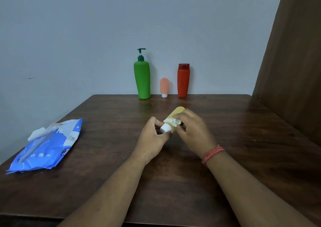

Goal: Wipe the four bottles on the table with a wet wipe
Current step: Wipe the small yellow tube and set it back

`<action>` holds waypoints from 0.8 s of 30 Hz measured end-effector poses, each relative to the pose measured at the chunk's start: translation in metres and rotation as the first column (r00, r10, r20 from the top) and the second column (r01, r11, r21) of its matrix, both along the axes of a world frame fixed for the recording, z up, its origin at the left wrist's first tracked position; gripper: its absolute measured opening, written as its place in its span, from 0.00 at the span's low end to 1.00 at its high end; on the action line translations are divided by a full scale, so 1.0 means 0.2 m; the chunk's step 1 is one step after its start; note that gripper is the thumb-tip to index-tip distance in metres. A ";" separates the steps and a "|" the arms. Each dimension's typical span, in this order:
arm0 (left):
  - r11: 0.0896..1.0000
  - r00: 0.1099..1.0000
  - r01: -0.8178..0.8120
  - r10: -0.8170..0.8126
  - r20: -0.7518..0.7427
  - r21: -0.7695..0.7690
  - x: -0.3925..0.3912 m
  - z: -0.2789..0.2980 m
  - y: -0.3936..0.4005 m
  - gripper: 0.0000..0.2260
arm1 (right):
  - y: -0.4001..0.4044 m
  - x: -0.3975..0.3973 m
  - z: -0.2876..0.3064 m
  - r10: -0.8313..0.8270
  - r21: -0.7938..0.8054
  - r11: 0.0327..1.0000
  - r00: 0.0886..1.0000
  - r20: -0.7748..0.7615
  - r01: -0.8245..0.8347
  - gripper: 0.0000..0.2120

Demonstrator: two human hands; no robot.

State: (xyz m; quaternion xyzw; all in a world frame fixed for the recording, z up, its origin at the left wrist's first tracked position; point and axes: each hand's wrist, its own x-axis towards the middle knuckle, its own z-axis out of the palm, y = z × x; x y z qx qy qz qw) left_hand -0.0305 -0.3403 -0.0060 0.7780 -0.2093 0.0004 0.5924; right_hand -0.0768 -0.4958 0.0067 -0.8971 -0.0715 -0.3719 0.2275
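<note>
A small yellow bottle (176, 112) with a white cap is held tilted above the middle of the dark wooden table (104, 183). My left hand (152, 138) grips it at the cap end. My right hand (192, 131) presses a crumpled white wet wipe (173, 121) against the bottle's body near the cap. Along the table's far edge, against the wall, stand a tall green pump bottle (142, 78), a small peach tube (164, 86) on its white cap, and a red bottle (183, 80).
A blue pack of wet wipes (46, 147) lies at the left of the table with its flap open and a white wipe sticking out. A brown panel (295, 70) rises at the right side.
</note>
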 end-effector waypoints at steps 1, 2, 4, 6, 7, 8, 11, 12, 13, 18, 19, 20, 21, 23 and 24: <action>1.000 1.000 0.009 -0.009 0.000 0.012 0.00 0.00 0.00 0.14 | -0.02 0.00 0.00 -0.052 0.062 0.997 0.998 0.040 0.050 0.09; 0.999 1.000 0.019 -0.019 0.002 0.029 0.00 0.00 -0.01 0.13 | -0.04 0.00 0.00 -0.103 0.123 0.988 0.993 0.065 0.095 0.08; 0.999 1.000 0.023 -0.023 0.003 0.042 0.00 -0.01 -0.01 0.14 | -0.04 0.00 -0.01 -0.122 0.154 0.982 0.990 0.065 0.111 0.07; 1.000 1.000 0.002 -0.002 -0.001 0.017 0.00 -0.01 -0.01 0.14 | 0.00 -0.02 -0.01 -0.012 0.070 0.997 1.000 0.004 0.012 0.08; 1.000 1.000 -0.011 0.011 -0.008 0.009 0.00 0.00 0.00 0.15 | 0.03 -0.03 -0.02 0.046 0.017 0.999 0.998 -0.040 -0.046 0.09; 1.000 1.000 -0.022 0.022 -0.013 0.004 0.00 0.00 0.00 0.15 | 0.05 -0.03 -0.02 0.085 -0.027 0.996 0.994 -0.075 -0.087 0.10; 0.999 1.000 -0.018 0.018 0.015 0.026 0.00 0.01 0.01 0.15 | 0.05 -0.01 -0.01 0.037 -0.017 0.999 0.999 -0.024 -0.037 0.10; 0.999 0.999 -0.004 0.003 0.035 0.046 0.00 0.01 0.00 0.14 | 0.03 0.00 0.00 -0.013 0.043 0.999 1.000 0.018 0.013 0.10; 0.997 0.998 0.013 -0.017 0.054 0.073 0.00 0.00 -0.01 0.14 | 0.01 0.01 0.00 -0.072 0.118 0.991 0.996 0.048 0.066 0.10; 0.994 0.996 0.025 -0.034 0.081 0.111 0.00 -0.01 -0.02 0.13 | -0.05 0.00 -0.01 -0.115 0.211 0.972 0.993 0.040 0.104 0.11; 0.996 0.997 0.016 -0.023 0.071 0.089 0.01 -0.01 -0.02 0.13 | -0.02 -0.01 -0.01 -0.034 0.160 0.987 0.999 0.024 0.029 0.12; 0.997 0.998 0.008 -0.013 0.060 0.074 0.01 -0.01 -0.01 0.14 | 0.02 -0.02 -0.02 0.039 0.102 0.994 0.999 -0.008 -0.038 0.13; 0.998 0.999 0.003 -0.006 0.051 0.061 0.01 -0.01 0.00 0.14 | 0.05 -0.02 -0.02 0.086 0.045 0.995 0.995 -0.045 -0.084 0.14; 1.000 0.999 -0.001 0.000 0.036 0.030 0.02 -0.01 0.00 0.14 | 0.07 -0.02 -0.01 0.083 -0.013 0.996 0.995 -0.050 -0.083 0.13; 1.000 1.000 0.000 -0.001 0.027 0.012 0.02 -0.02 0.00 0.14 | 0.06 -0.01 0.00 0.051 0.016 0.999 0.999 -0.002 -0.051 0.13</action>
